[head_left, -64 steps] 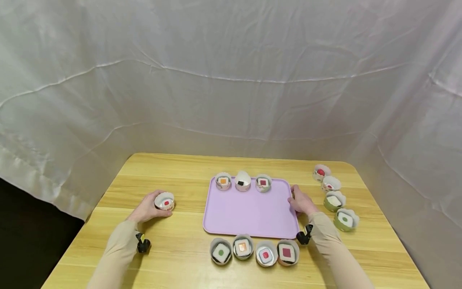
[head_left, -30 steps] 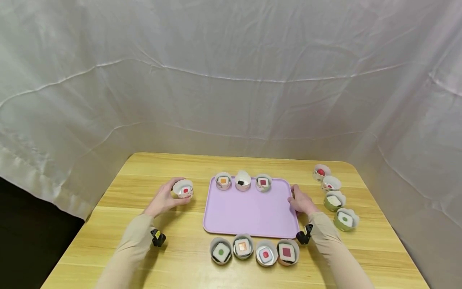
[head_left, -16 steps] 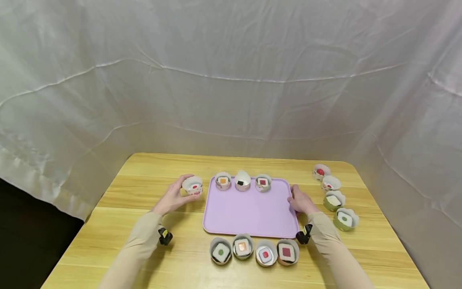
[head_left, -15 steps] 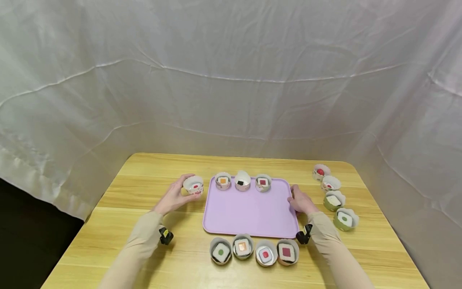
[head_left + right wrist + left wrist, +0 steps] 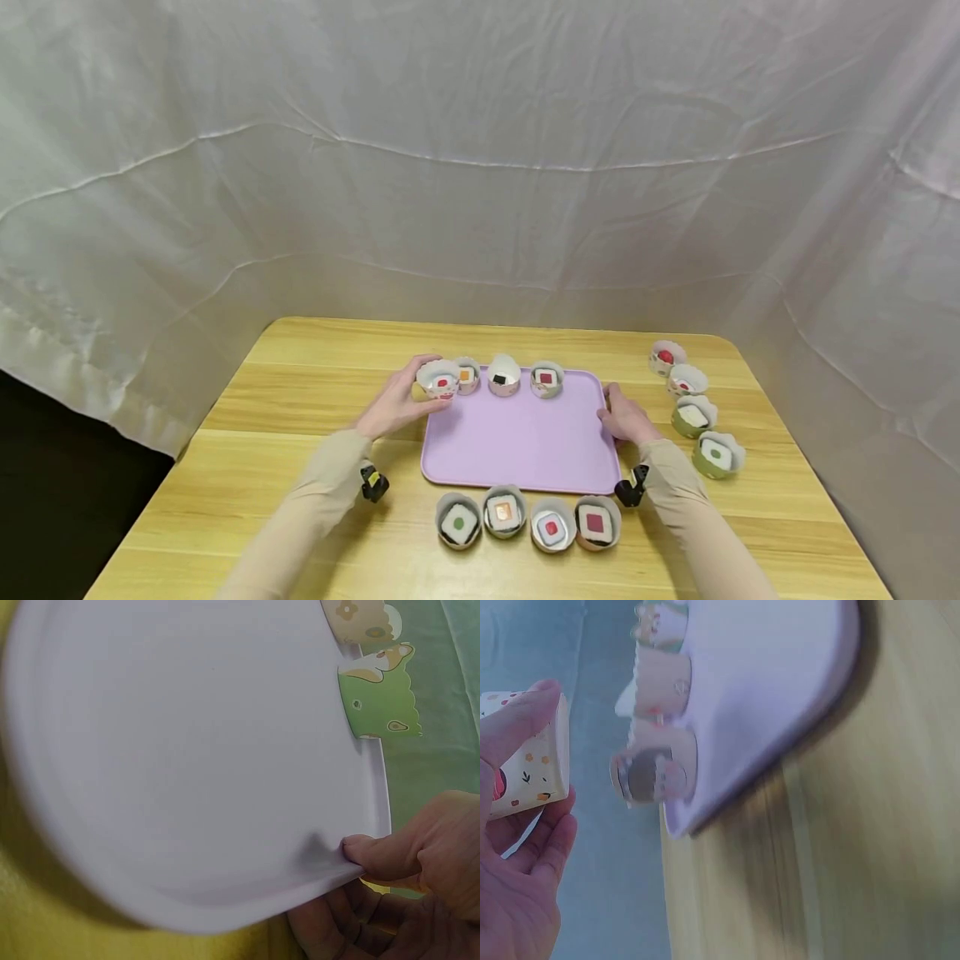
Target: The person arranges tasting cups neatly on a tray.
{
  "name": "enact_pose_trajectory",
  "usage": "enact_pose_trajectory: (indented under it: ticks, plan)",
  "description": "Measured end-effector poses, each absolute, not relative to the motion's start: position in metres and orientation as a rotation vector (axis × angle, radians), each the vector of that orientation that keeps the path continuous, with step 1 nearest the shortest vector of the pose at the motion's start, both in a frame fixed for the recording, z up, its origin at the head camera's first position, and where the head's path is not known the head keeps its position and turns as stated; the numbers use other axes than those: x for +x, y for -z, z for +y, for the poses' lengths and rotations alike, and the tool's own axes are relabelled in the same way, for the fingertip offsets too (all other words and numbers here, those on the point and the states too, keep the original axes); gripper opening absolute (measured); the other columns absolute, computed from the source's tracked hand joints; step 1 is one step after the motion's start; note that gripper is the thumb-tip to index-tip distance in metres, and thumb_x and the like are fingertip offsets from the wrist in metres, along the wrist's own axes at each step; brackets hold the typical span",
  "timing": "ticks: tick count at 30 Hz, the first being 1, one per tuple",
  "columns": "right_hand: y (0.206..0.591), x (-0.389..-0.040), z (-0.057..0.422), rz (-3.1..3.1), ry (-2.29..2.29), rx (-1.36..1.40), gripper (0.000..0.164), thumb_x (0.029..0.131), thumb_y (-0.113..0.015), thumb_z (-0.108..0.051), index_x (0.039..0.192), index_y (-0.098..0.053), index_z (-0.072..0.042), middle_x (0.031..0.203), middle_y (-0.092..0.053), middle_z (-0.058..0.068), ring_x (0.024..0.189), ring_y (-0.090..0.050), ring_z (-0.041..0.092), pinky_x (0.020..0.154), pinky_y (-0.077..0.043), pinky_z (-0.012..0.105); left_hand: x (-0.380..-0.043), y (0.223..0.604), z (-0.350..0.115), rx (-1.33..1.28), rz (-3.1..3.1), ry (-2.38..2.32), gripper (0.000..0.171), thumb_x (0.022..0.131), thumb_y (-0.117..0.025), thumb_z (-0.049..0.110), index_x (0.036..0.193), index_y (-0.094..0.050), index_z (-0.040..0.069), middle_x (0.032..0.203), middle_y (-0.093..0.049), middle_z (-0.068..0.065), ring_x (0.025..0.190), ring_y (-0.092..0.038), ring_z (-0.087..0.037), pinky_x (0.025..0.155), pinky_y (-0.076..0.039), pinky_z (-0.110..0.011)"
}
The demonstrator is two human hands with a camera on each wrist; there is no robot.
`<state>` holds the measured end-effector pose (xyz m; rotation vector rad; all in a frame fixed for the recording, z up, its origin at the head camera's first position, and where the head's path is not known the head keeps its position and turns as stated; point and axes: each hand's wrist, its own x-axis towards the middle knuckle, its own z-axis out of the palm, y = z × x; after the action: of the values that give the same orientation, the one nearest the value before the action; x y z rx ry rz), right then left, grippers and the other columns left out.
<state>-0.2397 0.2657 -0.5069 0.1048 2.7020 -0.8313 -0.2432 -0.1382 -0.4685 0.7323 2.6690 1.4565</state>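
LH (image 5: 396, 405) holds cup (image 5: 438, 379), RH (image 5: 628, 418) grips tray (image 5: 522, 442).

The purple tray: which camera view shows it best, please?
The head view, because nearly the whole purple tray is seen there. The left wrist view shows only part of it; the right wrist view shows another part, with the right hand gripping its rim.

Three paper cups (image 5: 504, 389) lined the far edge of the purple tray (image 5: 521, 442), barring entry from behind, and a row of four cups (image 5: 506, 515) stood just before its front edge. The right hand (image 5: 628, 418) blocked the right rim; the left hand (image 5: 397, 402) with its held cup (image 5: 438, 380) obstructed the far left corner. Free room spread over the tray's middle and front, and on the worktop (image 5: 262, 417) farther left.
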Motion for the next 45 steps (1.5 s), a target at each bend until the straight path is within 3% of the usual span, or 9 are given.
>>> enact_pose_trajectory:
  ticks: [9, 16, 22, 29, 40, 45]
  plan:
    - [0.506, -0.239, 0.265, 2.712, 0.808, 0.104, 0.042, 0.103, -0.046, -0.013, 0.138, -0.032, 0.006, 0.117, -0.058, 0.033, 0.087, -0.064, 0.032, 0.066, -0.057, 0.035, -0.247, 0.463, -0.108, 0.784, 2.586, -1.467, 0.077, 0.082, -0.083, 0.021, 0.146, -0.042, 0.007, 0.137, -0.063, -0.013, 0.131, -0.056, -0.034, 0.118, -0.039, -0.058]
    - [0.506, -0.239, 0.265, 2.718, 0.794, 0.097, 0.043, 0.103, -0.046, -0.013, 0.139, -0.031, 0.006, 0.121, -0.057, 0.033, 0.093, -0.063, 0.034, 0.073, -0.058, 0.039, -0.250, 0.459, -0.082, 0.853, 2.567, -1.460, 0.074, 0.082, -0.084, 0.020, 0.143, -0.044, 0.009, 0.130, -0.066, -0.016, 0.119, -0.063, -0.030, 0.108, -0.050, -0.051]
    - [0.506, -0.239, 0.266, 2.738, 0.779, 0.085, 0.042, 0.103, -0.046, -0.012, 0.138, -0.032, 0.006, 0.121, -0.057, 0.034, 0.095, -0.063, 0.035, 0.077, -0.058, 0.043, -0.251, 0.452, -0.061, 0.809, 2.656, -1.349, 0.070, 0.083, -0.083, 0.029, 0.141, -0.047, 0.015, 0.127, -0.067, -0.007, 0.126, -0.056, -0.031, 0.115, -0.038, -0.055]
    - [0.506, -0.239, 0.265, 2.735, 0.786, 0.082, 0.041, 0.103, -0.046, -0.012, 0.137, -0.033, 0.006, 0.120, -0.057, 0.034, 0.095, -0.063, 0.036, 0.077, -0.059, 0.043, -0.260, 0.445, -0.042, 0.853, 2.653, -1.304, 0.069, 0.084, -0.082, 0.027, 0.141, -0.047, 0.011, 0.124, -0.067, -0.010, 0.119, -0.061, -0.029, 0.105, -0.049, -0.047]
    - [0.506, -0.239, 0.265, 2.712, 0.805, 0.102, 0.042, 0.103, -0.046, -0.012, 0.138, -0.032, 0.006, 0.121, -0.057, 0.034, 0.090, -0.065, 0.034, 0.069, -0.059, 0.038, -0.280, 0.431, -0.007, 0.902, 2.675, -1.223, 0.067, 0.084, -0.082, 0.025, 0.139, -0.046, 0.009, 0.121, -0.066, -0.011, 0.110, -0.062, -0.024, 0.096, -0.053, -0.037]
    - [0.506, -0.240, 0.264, 2.723, 0.792, 0.098, 0.042, 0.103, -0.046, -0.012, 0.138, -0.032, 0.006, 0.121, -0.057, 0.035, 0.093, -0.064, 0.035, 0.072, -0.059, 0.039, -0.286, 0.428, 0.013, 0.877, 2.670, -1.200, 0.067, 0.084, -0.083, 0.025, 0.138, -0.046, 0.010, 0.117, -0.067, -0.010, 0.106, -0.062, -0.020, 0.094, -0.053, -0.031]
